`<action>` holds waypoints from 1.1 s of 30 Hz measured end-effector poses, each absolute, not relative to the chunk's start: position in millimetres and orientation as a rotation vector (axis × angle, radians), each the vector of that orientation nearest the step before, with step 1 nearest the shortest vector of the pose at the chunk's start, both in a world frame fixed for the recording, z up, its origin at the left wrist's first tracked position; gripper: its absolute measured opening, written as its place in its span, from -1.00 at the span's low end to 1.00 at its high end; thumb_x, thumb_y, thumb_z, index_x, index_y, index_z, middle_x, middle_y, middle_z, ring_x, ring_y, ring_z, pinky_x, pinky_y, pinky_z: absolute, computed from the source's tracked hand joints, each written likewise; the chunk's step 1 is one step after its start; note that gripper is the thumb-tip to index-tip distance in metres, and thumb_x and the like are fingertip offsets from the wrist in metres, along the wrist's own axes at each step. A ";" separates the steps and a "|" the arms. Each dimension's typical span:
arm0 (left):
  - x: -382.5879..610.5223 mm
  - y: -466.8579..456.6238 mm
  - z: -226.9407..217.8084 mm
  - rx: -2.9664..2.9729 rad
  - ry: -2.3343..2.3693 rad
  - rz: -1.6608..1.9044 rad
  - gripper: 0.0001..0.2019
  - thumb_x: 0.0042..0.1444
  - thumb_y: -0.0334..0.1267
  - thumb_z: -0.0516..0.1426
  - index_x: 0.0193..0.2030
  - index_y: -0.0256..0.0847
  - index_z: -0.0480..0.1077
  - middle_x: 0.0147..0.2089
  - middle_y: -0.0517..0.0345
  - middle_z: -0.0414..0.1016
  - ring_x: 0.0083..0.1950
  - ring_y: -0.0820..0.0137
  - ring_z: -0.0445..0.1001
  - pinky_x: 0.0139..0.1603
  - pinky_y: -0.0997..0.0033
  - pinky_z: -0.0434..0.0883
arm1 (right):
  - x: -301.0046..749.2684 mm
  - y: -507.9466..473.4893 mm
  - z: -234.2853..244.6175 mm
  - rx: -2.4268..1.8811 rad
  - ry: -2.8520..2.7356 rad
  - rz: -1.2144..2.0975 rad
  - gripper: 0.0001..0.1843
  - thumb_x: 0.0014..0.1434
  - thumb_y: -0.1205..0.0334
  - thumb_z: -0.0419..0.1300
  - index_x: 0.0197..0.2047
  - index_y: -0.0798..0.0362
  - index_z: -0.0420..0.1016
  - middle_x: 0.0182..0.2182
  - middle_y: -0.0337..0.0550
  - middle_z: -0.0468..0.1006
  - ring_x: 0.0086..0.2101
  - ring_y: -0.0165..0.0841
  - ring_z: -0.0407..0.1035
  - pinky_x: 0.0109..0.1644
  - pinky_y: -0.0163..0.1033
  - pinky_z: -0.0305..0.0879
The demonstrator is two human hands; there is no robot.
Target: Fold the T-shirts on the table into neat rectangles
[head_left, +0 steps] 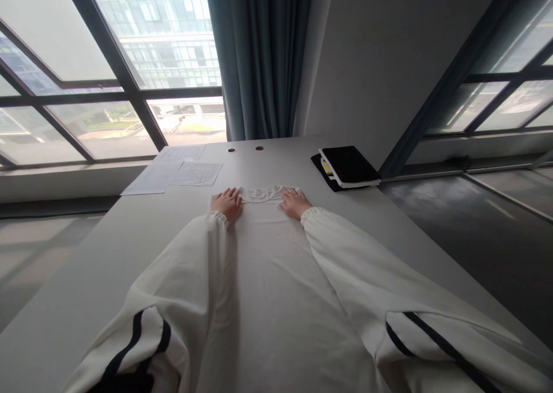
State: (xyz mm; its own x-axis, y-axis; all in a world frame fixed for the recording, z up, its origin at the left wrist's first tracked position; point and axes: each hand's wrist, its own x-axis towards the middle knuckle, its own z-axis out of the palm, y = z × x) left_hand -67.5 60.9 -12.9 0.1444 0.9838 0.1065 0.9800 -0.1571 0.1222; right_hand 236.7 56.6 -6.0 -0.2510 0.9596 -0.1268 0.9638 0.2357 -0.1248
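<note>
A white T-shirt [276, 266] lies spread on the pale table [181, 231], its neckline and collar label at the far end and its body running toward me. My left hand [227, 203] rests on the cloth at the shoulder left of the collar, palm down, fingers laid out. At the opposite shoulder my right hand [295, 203] lies palm down too, its fingers pointing toward the neckline. Neither hand visibly grips the fabric. White sleeves with dark stripes cover both my arms and hide parts of the shirt's sides.
Printed sheets of paper [196, 174] lie at the back left of the table. A black notebook [351, 166] sits on a dark folder at the back right. Two cable holes are near the far edge. Behind stand a blue curtain [261, 59] and large windows.
</note>
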 end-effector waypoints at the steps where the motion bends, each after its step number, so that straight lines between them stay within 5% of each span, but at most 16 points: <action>1: -69.2 67.5 -15.4 2.353 2.001 0.215 -0.42 0.48 -0.03 -0.18 0.57 -0.04 0.15 0.61 0.07 0.13 0.61 0.17 0.06 0.56 -0.04 0.05 | 237.1 63.2 -10.0 1.910 2.422 -0.307 -0.25 0.48 -0.03 -0.19 0.62 0.05 -0.04 0.60 -0.09 -0.13 0.54 -0.09 -0.26 0.57 0.18 -0.27; 7: -81.0 77.5 -36.3 2.177 2.122 0.172 -0.31 0.44 0.12 -0.19 0.63 0.00 -0.01 0.67 0.10 -0.09 0.65 0.03 -0.09 0.59 -0.11 -0.08 | 255.6 79.8 -31.3 2.077 2.379 -0.293 -0.25 0.48 -0.18 -0.22 0.63 -0.18 -0.09 0.62 -0.20 -0.23 0.54 -0.10 -0.29 0.55 0.32 -0.36; 17: -73.3 65.0 -29.6 2.152 2.230 0.274 -0.36 0.42 0.08 -0.12 0.58 0.05 0.13 0.64 -0.02 0.02 0.61 -0.08 -0.01 0.52 -0.30 -0.08 | 257.5 81.9 -31.8 2.113 2.285 -0.246 -0.25 0.47 -0.26 -0.28 0.63 -0.29 -0.14 0.62 -0.21 -0.28 0.55 0.05 -0.38 0.52 0.41 -0.35; 21: -65.0 56.3 -23.1 2.054 2.486 0.468 -0.42 0.41 -0.01 -0.09 0.44 -0.18 0.32 0.54 -0.24 0.19 0.44 -0.09 0.24 0.32 -0.21 0.24 | 257.7 84.0 -31.7 2.107 2.280 -0.286 -0.24 0.47 -0.26 -0.28 0.63 -0.29 -0.18 0.63 -0.19 -0.32 0.55 0.04 -0.38 0.52 0.42 -0.37; 25: -62.2 49.4 -15.5 2.074 2.439 0.373 -0.50 0.43 -0.04 -0.10 0.26 -0.26 0.45 0.31 -0.29 0.44 0.28 -0.06 0.40 0.26 -0.16 0.30 | 257.0 83.0 -30.4 2.096 2.290 -0.299 -0.23 0.47 -0.26 -0.28 0.64 -0.26 -0.17 0.62 -0.15 -0.31 0.54 0.06 -0.36 0.51 0.42 -0.37; 30: -103.6 13.7 -22.0 2.132 2.263 0.464 -0.48 0.45 -0.05 -0.10 0.42 -0.18 0.28 0.55 -0.12 0.18 0.42 0.13 0.36 0.35 0.10 0.36 | 256.0 80.9 -30.8 2.105 2.290 -0.261 -0.24 0.47 -0.25 -0.29 0.63 -0.27 -0.16 0.62 -0.17 -0.29 0.54 0.03 -0.34 0.51 0.42 -0.33; 33: -145.8 -25.0 -35.7 2.250 2.067 0.309 -0.41 0.43 0.00 -0.07 0.52 -0.16 0.19 0.59 -0.02 0.14 0.54 0.19 0.21 0.53 0.16 0.18 | 255.7 80.8 -30.8 2.100 2.298 -0.264 -0.24 0.47 -0.26 -0.29 0.63 -0.27 -0.15 0.62 -0.18 -0.28 0.54 0.03 -0.32 0.52 0.41 -0.32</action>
State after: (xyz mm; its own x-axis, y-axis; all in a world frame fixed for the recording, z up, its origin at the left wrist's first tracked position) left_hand -145.8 -25.0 -35.7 0.0749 0.9922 0.1001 0.9781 -0.0926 0.1866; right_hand 255.7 80.8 -30.8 -0.0966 0.9873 -0.1264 0.9902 0.0825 -0.1125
